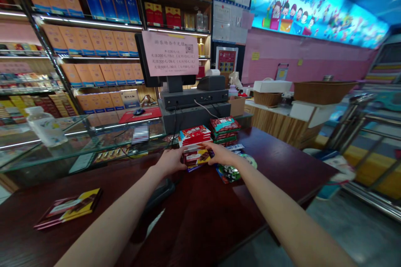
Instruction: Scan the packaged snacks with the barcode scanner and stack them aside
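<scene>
My left hand (171, 162) and my right hand (221, 154) reach forward over a dark red counter (275, 158) and meet at a low stack of chocolate bar packets (196, 157). The left hand presses its left side, and the right fingers lie across its right side. A taller stack of red packets (194, 135) rises just behind the hands. Further right stands a stack of green and red packets (224, 130). Green and white packets (228, 174) lie beside my right wrist. A loose chocolate packet (68, 207) rests far to the left.
A glass display case (84, 142) runs along the left, with boxed goods on shelves (94, 50) behind it. A black till unit (194, 99) and pink price sign (170, 53) stand behind the stacks. A black object (159, 194) lies under my left forearm.
</scene>
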The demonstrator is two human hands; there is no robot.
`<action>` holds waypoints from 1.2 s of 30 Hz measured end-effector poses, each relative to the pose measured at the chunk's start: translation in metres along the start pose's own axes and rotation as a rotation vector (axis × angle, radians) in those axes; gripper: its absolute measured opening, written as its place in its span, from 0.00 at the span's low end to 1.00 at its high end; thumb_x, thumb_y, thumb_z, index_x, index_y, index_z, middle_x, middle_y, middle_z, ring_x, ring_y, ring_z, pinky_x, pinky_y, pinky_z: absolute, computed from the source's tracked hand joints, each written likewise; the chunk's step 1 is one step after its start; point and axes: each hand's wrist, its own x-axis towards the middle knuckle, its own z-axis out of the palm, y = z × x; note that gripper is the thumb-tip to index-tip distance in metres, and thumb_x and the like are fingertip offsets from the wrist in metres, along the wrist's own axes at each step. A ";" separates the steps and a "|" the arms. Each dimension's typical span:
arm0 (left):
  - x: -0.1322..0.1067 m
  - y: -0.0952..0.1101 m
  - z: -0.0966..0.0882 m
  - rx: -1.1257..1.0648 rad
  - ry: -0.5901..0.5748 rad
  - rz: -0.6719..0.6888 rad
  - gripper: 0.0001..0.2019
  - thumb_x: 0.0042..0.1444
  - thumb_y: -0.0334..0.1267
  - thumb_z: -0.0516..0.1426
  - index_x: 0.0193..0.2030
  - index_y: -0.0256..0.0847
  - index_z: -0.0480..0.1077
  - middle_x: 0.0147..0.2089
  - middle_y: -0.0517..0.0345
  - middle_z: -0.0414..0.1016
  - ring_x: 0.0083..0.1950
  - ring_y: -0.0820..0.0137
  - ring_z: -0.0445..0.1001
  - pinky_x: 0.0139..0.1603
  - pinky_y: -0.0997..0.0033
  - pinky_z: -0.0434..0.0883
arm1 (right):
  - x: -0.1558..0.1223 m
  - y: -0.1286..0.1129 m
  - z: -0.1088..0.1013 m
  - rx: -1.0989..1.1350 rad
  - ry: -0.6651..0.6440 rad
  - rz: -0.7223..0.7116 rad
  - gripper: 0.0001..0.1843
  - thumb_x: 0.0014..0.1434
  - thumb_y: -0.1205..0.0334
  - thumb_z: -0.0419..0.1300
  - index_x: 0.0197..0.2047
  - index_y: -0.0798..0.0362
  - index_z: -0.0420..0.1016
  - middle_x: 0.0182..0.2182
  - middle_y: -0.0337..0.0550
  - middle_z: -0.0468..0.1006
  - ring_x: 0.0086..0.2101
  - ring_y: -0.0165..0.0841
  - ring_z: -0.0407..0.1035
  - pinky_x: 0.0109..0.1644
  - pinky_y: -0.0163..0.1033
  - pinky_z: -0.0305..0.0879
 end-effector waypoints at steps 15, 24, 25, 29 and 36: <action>-0.067 -0.071 -0.026 -0.318 0.294 0.015 0.32 0.49 0.40 0.60 0.64 0.45 0.62 0.57 0.54 0.77 0.58 0.58 0.75 0.59 0.57 0.68 | 0.027 -0.062 0.044 0.203 0.137 -0.191 0.51 0.43 0.76 0.69 0.69 0.45 0.60 0.59 0.48 0.72 0.53 0.40 0.72 0.59 0.48 0.67; -0.112 -0.113 -0.023 -0.475 0.474 -0.019 0.31 0.49 0.38 0.61 0.62 0.43 0.63 0.60 0.52 0.75 0.61 0.60 0.74 0.64 0.56 0.68 | 0.043 -0.104 0.083 0.181 0.174 -0.274 0.47 0.47 0.75 0.65 0.69 0.43 0.60 0.62 0.47 0.69 0.53 0.38 0.70 0.57 0.46 0.69; -0.117 -0.115 -0.022 -0.489 0.487 -0.023 0.31 0.50 0.38 0.60 0.62 0.43 0.63 0.60 0.52 0.75 0.61 0.61 0.73 0.64 0.56 0.68 | 0.043 -0.107 0.087 0.187 0.174 -0.273 0.46 0.48 0.75 0.65 0.69 0.42 0.60 0.62 0.47 0.69 0.51 0.37 0.71 0.55 0.45 0.70; -0.132 -0.120 -0.018 -0.559 0.517 -0.064 0.31 0.51 0.38 0.59 0.63 0.43 0.62 0.62 0.52 0.73 0.63 0.61 0.72 0.65 0.55 0.67 | 0.046 -0.115 0.105 0.220 0.180 -0.263 0.45 0.48 0.74 0.64 0.68 0.42 0.61 0.62 0.46 0.68 0.48 0.35 0.71 0.50 0.42 0.72; -0.145 -0.131 0.000 -0.687 0.538 -0.155 0.31 0.52 0.42 0.60 0.63 0.44 0.61 0.64 0.51 0.71 0.66 0.62 0.69 0.69 0.53 0.63 | 0.055 -0.115 0.131 0.273 0.191 -0.278 0.44 0.49 0.73 0.63 0.68 0.41 0.61 0.60 0.45 0.70 0.50 0.36 0.70 0.50 0.42 0.72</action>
